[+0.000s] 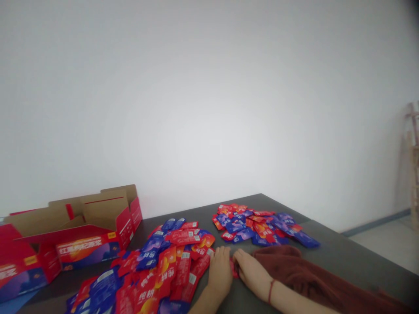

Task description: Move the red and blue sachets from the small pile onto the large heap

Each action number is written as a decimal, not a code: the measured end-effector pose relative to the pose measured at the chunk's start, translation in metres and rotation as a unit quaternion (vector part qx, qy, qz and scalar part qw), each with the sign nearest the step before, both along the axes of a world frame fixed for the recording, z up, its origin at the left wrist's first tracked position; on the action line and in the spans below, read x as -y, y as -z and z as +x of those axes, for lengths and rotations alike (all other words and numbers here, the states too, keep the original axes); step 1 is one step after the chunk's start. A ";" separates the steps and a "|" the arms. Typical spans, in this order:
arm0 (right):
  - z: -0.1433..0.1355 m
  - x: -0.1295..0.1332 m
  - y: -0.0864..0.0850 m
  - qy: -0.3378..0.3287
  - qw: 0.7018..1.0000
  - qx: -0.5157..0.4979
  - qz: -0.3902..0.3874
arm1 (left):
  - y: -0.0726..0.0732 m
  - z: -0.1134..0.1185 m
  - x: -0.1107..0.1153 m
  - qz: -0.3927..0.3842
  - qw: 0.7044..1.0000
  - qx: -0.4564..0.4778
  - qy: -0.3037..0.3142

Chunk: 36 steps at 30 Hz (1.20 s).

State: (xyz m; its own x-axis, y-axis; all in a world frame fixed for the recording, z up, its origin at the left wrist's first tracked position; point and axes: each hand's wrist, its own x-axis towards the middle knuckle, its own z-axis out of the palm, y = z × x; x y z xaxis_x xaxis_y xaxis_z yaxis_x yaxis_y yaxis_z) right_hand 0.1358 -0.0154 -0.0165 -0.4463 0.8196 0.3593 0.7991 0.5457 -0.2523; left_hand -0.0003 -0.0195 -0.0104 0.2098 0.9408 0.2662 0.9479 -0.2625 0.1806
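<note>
My left hand [221, 271] and my right hand [251, 272] are close together at the table's near middle. Between them shows a bit of a small red packet [234, 267], mostly covered by my fingers. Both hands are closed with bent fingers on it; the left fingertips are partly hidden. A brown cloth [294, 268] lies just right of my right hand and runs along behind the forearm. Left of my left hand spreads a heap of red and blue packets [176, 266], some overlapping; its edge reaches that hand.
Another pile of red and blue packets [258, 224] lies farther back on the dark table [330, 248]. Open red cartons [88, 246] with brown insides stand at the left. Behind rises a white wall [209, 109]. A wooden frame [414, 170] is at far right.
</note>
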 end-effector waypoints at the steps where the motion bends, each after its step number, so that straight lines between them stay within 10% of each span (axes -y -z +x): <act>1: 0.011 0.000 -0.001 0.005 1.000 -0.009 -0.015 | -0.002 -0.001 0.002 0.001 1.000 -0.001 0.007; 9: 0.097 -0.007 -0.017 0.114 0.993 0.019 -0.017 | -0.013 -0.002 0.015 -0.004 0.983 -0.025 0.181; 14: 0.104 -0.010 -0.028 0.097 0.993 0.056 0.043 | -0.039 -0.012 -0.001 0.009 0.994 -0.096 0.050; 20: 0.108 -0.006 -0.023 0.101 0.992 0.076 0.006 | -0.077 -0.078 -0.013 0.088 0.976 -0.167 -0.108; 26: 0.103 0.000 -0.024 0.088 0.993 0.078 -0.002 | -0.076 -0.126 -0.008 0.040 0.946 -0.211 -0.244; 32: 0.112 -0.037 -0.035 0.078 0.995 -0.050 0.036 | -0.045 -0.059 -0.025 0.094 0.994 -0.036 -0.045; 36: 0.153 -0.087 -0.053 0.198 0.975 -0.086 0.050 | -0.022 0.000 -0.057 0.065 0.984 0.165 -0.034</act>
